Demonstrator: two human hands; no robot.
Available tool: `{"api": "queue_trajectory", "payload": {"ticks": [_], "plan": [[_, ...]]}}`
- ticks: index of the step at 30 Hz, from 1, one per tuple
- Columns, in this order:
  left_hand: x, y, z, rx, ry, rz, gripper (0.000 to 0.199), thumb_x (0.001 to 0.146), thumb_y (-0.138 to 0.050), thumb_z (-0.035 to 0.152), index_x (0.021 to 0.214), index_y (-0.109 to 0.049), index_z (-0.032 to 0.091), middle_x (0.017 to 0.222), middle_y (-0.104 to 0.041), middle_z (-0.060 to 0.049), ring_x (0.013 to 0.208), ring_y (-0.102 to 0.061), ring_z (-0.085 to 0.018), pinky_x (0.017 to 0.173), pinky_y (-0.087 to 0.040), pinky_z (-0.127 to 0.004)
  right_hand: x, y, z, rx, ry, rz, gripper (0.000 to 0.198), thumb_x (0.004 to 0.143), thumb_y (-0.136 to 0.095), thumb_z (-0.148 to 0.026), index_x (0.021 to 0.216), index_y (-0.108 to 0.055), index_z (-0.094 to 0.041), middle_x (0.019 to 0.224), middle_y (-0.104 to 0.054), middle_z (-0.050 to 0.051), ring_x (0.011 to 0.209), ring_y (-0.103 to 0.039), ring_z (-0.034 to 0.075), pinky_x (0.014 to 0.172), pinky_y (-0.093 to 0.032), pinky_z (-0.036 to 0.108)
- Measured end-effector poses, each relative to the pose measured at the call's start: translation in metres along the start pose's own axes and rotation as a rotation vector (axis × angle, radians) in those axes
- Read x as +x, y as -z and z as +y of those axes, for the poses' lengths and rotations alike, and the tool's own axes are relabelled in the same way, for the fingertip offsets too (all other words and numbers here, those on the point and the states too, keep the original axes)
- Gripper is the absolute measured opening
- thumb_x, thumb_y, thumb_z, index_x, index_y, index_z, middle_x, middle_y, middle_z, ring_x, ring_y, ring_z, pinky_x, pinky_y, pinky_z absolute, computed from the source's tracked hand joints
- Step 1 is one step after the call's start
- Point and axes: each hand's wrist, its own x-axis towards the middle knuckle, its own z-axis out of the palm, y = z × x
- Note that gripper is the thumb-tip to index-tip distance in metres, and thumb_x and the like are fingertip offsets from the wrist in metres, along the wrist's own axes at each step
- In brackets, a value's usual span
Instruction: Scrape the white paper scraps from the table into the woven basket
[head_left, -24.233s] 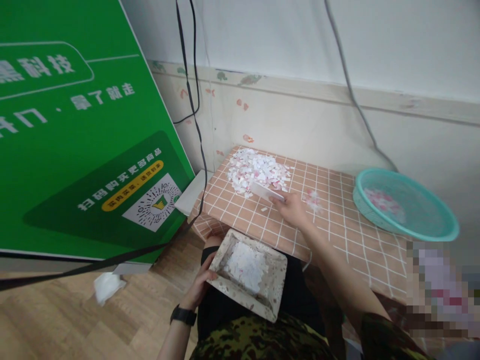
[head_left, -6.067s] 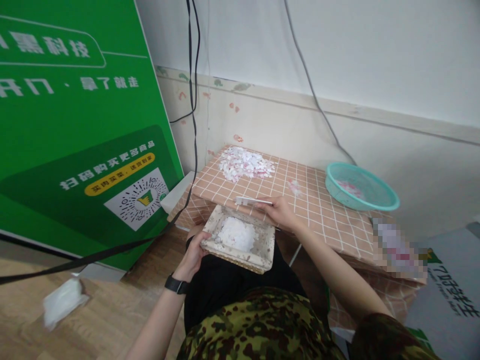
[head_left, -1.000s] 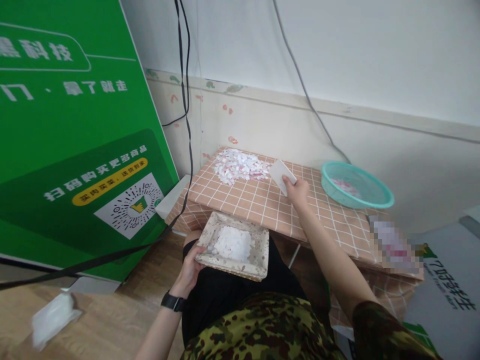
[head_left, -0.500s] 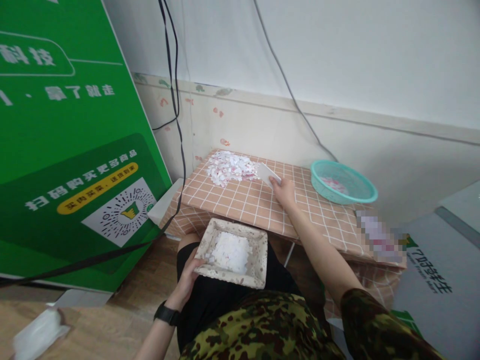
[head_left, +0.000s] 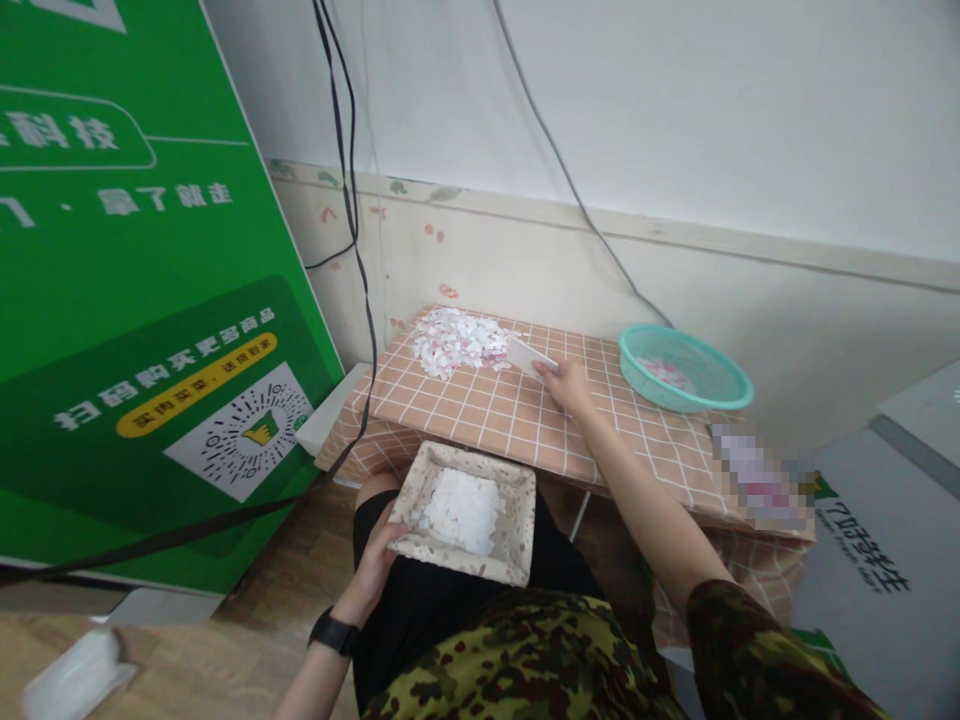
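Observation:
My left hand (head_left: 379, 550) grips the left rim of a square, speckled off-white tray (head_left: 517, 515), which sits over my lap below the table edge. Small white paper scraps (head_left: 461, 508) lie inside it. Pinched in my right hand (head_left: 566, 383) is a flat white card (head_left: 527, 357), tilted on the tabletop. Its far edge meets the right side of a pile of torn white and pinkish paper pieces (head_left: 457, 342). Both hands are closed; some left fingers are hidden under the tray.
A turquoise plastic basket (head_left: 686, 400) with pinkish scraps stands on the checked tablecloth (head_left: 465, 405) at the right. Black cables (head_left: 352, 200) hang on the left before a green panel (head_left: 150, 250). A grey box (head_left: 877, 520) stands at the right, a white bag (head_left: 79, 675) on the floor.
My right hand has shifted slightly left with the card, toward the paper pile. My left hand still holds the tray in nearly the same place.

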Motion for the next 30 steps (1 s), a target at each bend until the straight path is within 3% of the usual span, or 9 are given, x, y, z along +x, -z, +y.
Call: {"api": "queue_trajectory", "payload": {"ticks": [6, 9, 18, 24, 30], "plan": [[-0.001, -0.002, 0.001, -0.003, 0.020, 0.032, 0.055, 0.069, -0.075, 0.029, 0.122, -0.070, 0.016, 0.109, -0.078, -0.010, 0.107, -0.069, -0.036, 0.093, -0.053, -0.044, -0.012, -0.001, -0.005, 0.110, 0.004, -0.047, 0.057, 0.088, -0.047, -0.068, 0.066, -0.060, -0.017, 0.054, -0.050, 0.001, 0.052, -0.043, 0.014, 0.050, -0.026, 0.029], [-0.001, -0.002, 0.001, -0.002, 0.008, 0.024, 0.055, 0.069, -0.074, 0.029, 0.122, -0.069, 0.016, 0.110, -0.078, -0.009, 0.107, -0.069, -0.036, 0.092, -0.053, -0.043, -0.020, 0.003, -0.010, 0.122, 0.040, -0.075, 0.055, 0.086, -0.049, -0.067, 0.070, -0.063, -0.017, 0.059, -0.055, 0.002, 0.054, -0.045, 0.015, 0.051, -0.029, 0.028], [0.000, -0.003, 0.001, 0.012, -0.001, 0.019, 0.056, 0.066, -0.075, 0.029, 0.120, -0.069, 0.017, 0.109, -0.078, -0.009, 0.101, -0.071, -0.034, 0.081, -0.055, -0.039, -0.016, 0.034, -0.011, -0.271, 0.011, 0.025, 0.048, 0.093, -0.048, -0.053, 0.076, -0.070, -0.013, 0.068, -0.067, 0.013, 0.063, -0.059, 0.023, 0.056, -0.029, 0.031], [0.001, -0.002, 0.000, 0.003, -0.009, 0.006, 0.057, 0.069, -0.074, 0.029, 0.125, -0.067, 0.017, 0.114, -0.077, -0.008, 0.106, -0.069, -0.034, 0.083, -0.055, -0.039, -0.015, 0.018, -0.013, -0.218, 0.041, 0.001, 0.053, 0.094, -0.046, -0.057, 0.073, -0.070, -0.015, 0.066, -0.068, 0.012, 0.061, -0.059, 0.022, 0.056, -0.029, 0.031], [0.002, 0.001, -0.002, -0.017, -0.004, 0.001, 0.057, 0.068, -0.075, 0.029, 0.124, -0.068, 0.017, 0.113, -0.077, -0.009, 0.110, -0.068, -0.036, 0.093, -0.054, -0.044, -0.020, 0.004, -0.022, -0.140, 0.125, -0.023, 0.049, 0.095, -0.045, -0.055, 0.082, -0.073, -0.017, 0.070, -0.069, 0.011, 0.064, -0.060, 0.022, 0.058, -0.031, 0.030]]}}
